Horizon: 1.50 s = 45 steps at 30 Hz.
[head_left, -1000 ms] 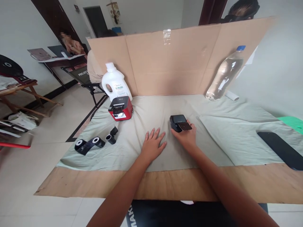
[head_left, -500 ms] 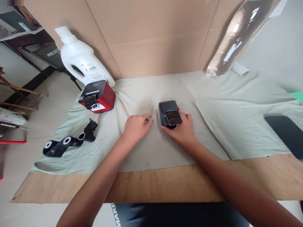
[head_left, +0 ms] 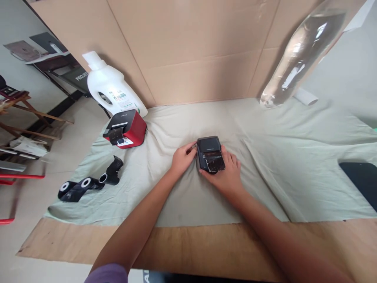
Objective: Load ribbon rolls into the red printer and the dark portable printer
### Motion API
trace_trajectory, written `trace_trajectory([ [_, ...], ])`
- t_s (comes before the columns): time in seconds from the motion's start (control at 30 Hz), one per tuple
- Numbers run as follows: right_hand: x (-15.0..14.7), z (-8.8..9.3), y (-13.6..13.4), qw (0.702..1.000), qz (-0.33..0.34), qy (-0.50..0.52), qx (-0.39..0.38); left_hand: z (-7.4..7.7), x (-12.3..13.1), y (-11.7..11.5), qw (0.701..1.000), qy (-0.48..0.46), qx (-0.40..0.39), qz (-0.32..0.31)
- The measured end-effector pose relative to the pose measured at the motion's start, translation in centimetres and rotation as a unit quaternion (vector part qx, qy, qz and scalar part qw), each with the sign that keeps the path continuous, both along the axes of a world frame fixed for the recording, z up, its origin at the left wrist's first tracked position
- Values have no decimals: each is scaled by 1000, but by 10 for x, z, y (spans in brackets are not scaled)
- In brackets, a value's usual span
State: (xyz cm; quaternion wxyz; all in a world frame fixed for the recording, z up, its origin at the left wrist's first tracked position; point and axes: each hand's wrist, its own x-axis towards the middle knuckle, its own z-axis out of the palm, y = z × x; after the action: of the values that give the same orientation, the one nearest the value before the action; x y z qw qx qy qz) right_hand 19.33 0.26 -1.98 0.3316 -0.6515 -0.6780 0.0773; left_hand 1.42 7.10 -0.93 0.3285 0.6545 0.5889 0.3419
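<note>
A small black printer (head_left: 209, 153) with its lid flipped open lies on the pale green cloth (head_left: 265, 165) in the middle of the table. My right hand (head_left: 225, 175) cups it from the near right side, fingers curled round its body. My left hand (head_left: 182, 158) presses against its left edge with fingers bent, thumb near the top corner. Both hands touch the device.
A red and black label printer (head_left: 125, 129) and a white jug (head_left: 110, 88) stand at the back left. Black ribbon rolls (head_left: 88, 182) lie at the left. A clear water bottle (head_left: 297, 59) leans on the cardboard wall (head_left: 191, 51). A black flat object (head_left: 361, 179) lies at the right.
My left hand has moved right from the cloth onto the black printer's left edge. My right hand has stayed on the device. The camera has come closer and tilted down.
</note>
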Motion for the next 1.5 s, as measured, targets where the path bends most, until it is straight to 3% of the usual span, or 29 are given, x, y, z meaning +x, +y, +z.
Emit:
trace_trajectory([
  [0.17,1,2,0,1000,6,25,-3,-2,0,5,997,-65,-33,-24],
  [0.37,-5,19,-4,999,-1,37,-13,6,-3,8,980,-145,-127,-49],
  [0.53,-6,20,-5,999,-8,42,-26,14,-6,7,979,-147,-127,-60],
  [0.8,4,11,0,996,55,71,-5,14,-10,0,975,-135,-155,-85],
  [1.1,6,13,-8,999,38,28,-14,30,-15,-14,983,-70,-149,-85],
  [1.5,12,12,0,997,70,-2,-27,19,-14,-7,972,-157,-166,-49],
])
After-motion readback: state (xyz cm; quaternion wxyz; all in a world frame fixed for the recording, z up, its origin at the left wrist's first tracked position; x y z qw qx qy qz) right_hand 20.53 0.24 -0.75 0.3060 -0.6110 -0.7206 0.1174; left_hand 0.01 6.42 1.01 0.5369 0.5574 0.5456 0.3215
